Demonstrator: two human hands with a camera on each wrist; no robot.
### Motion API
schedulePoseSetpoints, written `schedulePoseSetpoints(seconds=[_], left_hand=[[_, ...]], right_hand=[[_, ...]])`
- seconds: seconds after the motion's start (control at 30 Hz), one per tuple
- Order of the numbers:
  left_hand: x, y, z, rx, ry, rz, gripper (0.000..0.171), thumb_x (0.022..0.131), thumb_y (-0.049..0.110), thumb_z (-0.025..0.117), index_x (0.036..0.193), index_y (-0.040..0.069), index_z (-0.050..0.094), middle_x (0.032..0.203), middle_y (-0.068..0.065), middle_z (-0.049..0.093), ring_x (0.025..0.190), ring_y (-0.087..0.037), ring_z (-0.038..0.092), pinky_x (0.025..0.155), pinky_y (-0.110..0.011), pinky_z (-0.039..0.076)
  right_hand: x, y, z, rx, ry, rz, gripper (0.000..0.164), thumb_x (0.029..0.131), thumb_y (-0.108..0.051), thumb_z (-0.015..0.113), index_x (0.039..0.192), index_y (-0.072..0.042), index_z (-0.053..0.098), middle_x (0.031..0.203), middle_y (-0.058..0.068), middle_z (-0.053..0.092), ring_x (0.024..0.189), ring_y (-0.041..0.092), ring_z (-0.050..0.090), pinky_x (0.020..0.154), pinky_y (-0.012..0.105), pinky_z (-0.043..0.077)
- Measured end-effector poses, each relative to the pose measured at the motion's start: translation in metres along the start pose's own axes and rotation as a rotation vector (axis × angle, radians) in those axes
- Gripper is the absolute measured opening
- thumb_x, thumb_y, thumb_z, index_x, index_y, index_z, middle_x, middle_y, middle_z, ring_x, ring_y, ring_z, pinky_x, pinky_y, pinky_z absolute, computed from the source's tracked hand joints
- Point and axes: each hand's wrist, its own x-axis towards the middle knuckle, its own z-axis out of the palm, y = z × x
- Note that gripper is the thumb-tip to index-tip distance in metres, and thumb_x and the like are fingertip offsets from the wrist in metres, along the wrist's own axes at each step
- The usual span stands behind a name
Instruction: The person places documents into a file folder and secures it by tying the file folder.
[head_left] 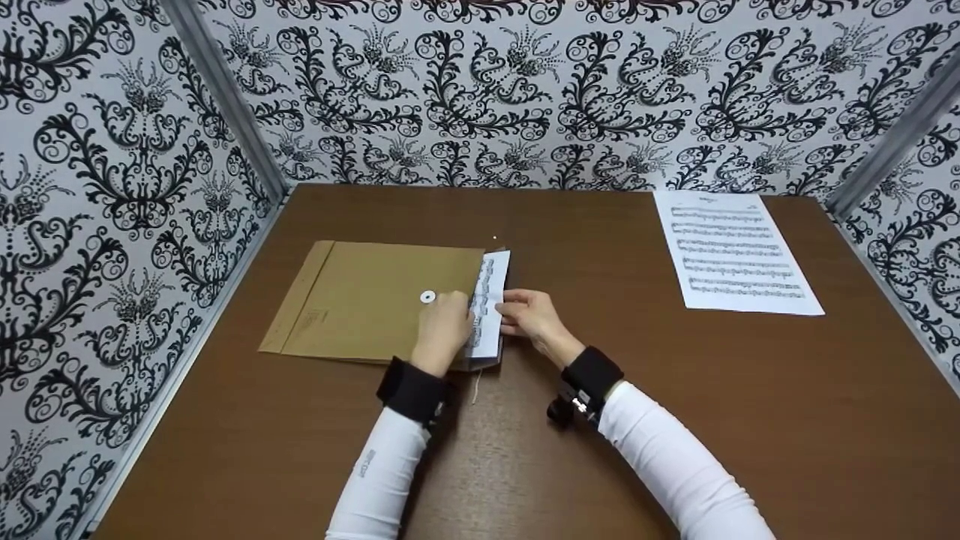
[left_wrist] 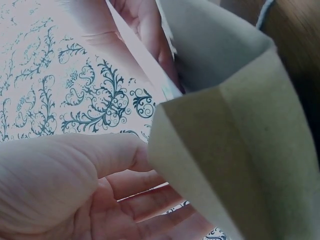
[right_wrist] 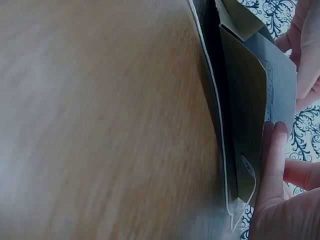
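Observation:
A brown paper envelope [head_left: 375,300] lies on the table with its mouth toward the right and a white round button [head_left: 427,297] on its upper side. My left hand [head_left: 444,326] pinches the envelope's upper layer at the mouth; the left wrist view shows its thumb and fingers on the envelope edge [left_wrist: 200,125]. A sheet of printed music [head_left: 491,292] sticks partly out of the mouth, the rest hidden inside. At its outer edge, my right hand [head_left: 536,319] holds the sheet between thumb and fingers; the right wrist view shows fingers [right_wrist: 276,155] against the paper.
Another music sheet [head_left: 739,251] lies flat at the table's back right. A thin string [head_left: 476,388] hangs from the envelope's mouth onto the brown table [head_left: 510,465]. Black-and-white patterned walls [head_left: 525,90] stand behind and at both sides.

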Motion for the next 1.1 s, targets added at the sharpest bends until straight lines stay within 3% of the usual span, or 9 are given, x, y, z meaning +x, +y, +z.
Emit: schedulePoseSetpoints(seconds=[0.53,0.87,1.1], left_hand=[[-0.001,0.000,0.001,-0.012,0.027,0.011,0.016,0.092,0.009,0.068,0.091,-0.006,0.073,0.097,-0.027,0.076,0.088,-0.045,0.074,0.074,-0.057,0.059],[-0.002,0.000,0.000,-0.009,0.030,0.026,0.015,0.092,0.008,0.069,0.092,-0.006,0.073,0.096,-0.027,0.076,0.087,-0.044,0.075,0.074,-0.056,0.060],[-0.003,-0.002,0.001,0.003,0.066,0.059,0.012,0.090,0.005,0.069,0.088,-0.006,0.073,0.091,-0.027,0.076,0.083,-0.043,0.075,0.071,-0.055,0.060]], right_hand=[[0.004,0.003,0.015,-0.004,0.033,-0.003,0.042,0.097,0.001,0.060,0.137,0.011,0.056,0.097,0.007,0.070,0.066,0.004,0.066,0.059,0.016,0.057],[0.002,0.004,0.025,-0.029,0.021,-0.019,0.040,0.098,0.001,0.059,0.137,0.012,0.056,0.126,0.031,0.068,0.070,0.007,0.068,0.064,0.018,0.060],[0.002,0.004,0.026,-0.080,0.006,-0.040,0.039,0.098,0.003,0.056,0.136,0.013,0.054,0.121,0.031,0.070,0.068,0.005,0.064,0.061,0.017,0.058]])
